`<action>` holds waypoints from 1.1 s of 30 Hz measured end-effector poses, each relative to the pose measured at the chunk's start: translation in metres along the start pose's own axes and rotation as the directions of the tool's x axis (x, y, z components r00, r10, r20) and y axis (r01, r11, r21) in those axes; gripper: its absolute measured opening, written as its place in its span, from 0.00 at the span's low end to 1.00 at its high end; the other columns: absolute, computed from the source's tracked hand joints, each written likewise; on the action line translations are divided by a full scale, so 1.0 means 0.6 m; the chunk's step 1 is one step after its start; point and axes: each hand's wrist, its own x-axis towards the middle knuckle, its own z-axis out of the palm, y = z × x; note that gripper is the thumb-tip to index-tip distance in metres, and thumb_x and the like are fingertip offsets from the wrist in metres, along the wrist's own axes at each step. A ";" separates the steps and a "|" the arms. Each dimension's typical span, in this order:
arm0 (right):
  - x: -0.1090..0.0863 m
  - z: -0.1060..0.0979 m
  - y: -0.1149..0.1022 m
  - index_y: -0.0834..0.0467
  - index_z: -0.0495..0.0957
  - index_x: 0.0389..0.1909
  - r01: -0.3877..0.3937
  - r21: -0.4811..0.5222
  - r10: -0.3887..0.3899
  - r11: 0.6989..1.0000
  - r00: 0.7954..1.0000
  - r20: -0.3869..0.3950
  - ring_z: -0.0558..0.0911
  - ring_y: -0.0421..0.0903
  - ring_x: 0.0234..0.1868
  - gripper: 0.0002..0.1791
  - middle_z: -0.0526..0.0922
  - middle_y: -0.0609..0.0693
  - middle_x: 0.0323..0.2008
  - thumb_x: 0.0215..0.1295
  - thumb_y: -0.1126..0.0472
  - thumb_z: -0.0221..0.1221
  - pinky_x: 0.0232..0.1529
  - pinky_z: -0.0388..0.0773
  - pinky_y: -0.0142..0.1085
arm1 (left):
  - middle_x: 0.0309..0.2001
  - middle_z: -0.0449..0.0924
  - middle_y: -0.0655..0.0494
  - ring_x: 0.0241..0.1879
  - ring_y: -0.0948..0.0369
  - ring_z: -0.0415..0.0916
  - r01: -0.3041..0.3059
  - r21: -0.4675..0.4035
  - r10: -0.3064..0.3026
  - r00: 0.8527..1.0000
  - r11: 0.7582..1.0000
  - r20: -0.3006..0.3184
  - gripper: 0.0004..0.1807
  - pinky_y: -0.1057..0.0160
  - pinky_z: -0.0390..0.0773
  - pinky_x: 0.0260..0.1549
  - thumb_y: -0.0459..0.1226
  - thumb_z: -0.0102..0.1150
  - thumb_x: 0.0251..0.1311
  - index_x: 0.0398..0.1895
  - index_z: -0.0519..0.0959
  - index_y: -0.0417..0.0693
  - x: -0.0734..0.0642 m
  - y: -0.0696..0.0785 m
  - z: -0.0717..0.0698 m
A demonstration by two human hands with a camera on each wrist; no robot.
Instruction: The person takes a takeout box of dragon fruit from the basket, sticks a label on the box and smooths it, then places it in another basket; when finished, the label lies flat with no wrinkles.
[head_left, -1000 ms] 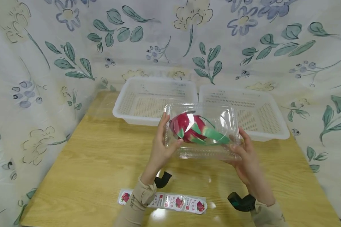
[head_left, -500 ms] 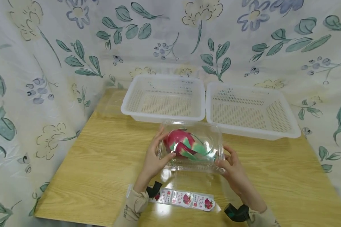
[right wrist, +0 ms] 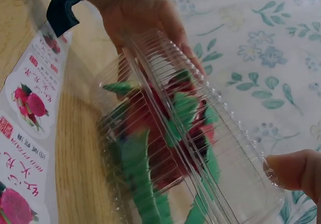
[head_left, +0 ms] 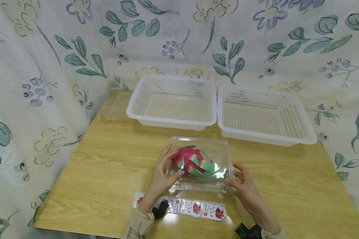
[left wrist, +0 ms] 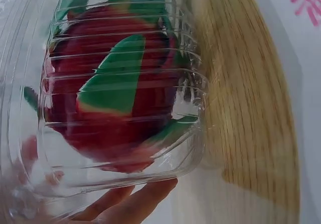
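Observation:
A clear plastic clamshell box (head_left: 219, 151) with a red dragon fruit (head_left: 187, 159) inside is between my two hands, low over the table's middle. The fruit has green leafy tips and lies toward the box's left end. My left hand (head_left: 161, 179) grips that end, thumb on the near edge; its fingers (left wrist: 140, 204) show beyond the box in the left wrist view. At the near right corner, my right hand (head_left: 246, 188) pinches the rim, and its thumb (right wrist: 293, 170) touches the edge in the right wrist view. Whether the box touches the wood cannot be told.
Two white perforated plastic baskets (head_left: 173, 122) (head_left: 266, 137) stand side by side at the back of the wooden table (head_left: 101, 179). A strip of dragon fruit stickers (head_left: 191, 207) lies near the front edge, partly behind my left wrist. A floral curtain (head_left: 179, 39) hangs behind.
Both hands have brought the box down and toward me, away from the baskets, keeping hold of its two ends. The dragon fruit stays inside.

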 end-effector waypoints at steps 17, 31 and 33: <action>-0.020 0.012 0.023 0.61 0.49 0.74 0.050 -0.103 -0.061 0.993 0.992 -0.111 0.74 0.48 0.61 0.37 0.61 0.66 0.68 0.69 0.65 0.55 0.51 0.77 0.26 | 0.65 0.71 0.41 0.65 0.33 0.62 -0.309 0.613 0.423 0.905 0.727 -0.046 0.16 0.29 0.61 0.61 0.42 0.65 0.55 0.47 0.81 0.46 -0.039 0.026 0.049; -0.035 0.019 0.064 0.69 0.54 0.68 0.000 -0.253 -0.022 0.968 0.996 -0.084 0.79 0.57 0.54 0.39 0.72 0.69 0.59 0.59 0.68 0.64 0.44 0.81 0.31 | 0.39 0.85 0.67 0.42 0.67 0.80 -0.537 0.616 0.395 0.843 0.576 0.365 0.14 0.67 0.79 0.43 0.40 0.71 0.50 0.41 0.83 0.60 -0.100 0.042 0.110; -0.039 0.023 0.068 0.69 0.58 0.66 -0.006 -0.315 -0.025 0.949 0.995 -0.095 0.81 0.57 0.52 0.39 0.76 0.68 0.56 0.57 0.67 0.66 0.44 0.82 0.34 | 0.42 0.84 0.67 0.44 0.66 0.79 -0.491 0.664 0.256 0.868 0.563 0.425 0.17 0.66 0.80 0.43 0.44 0.73 0.48 0.44 0.82 0.61 -0.105 0.039 0.112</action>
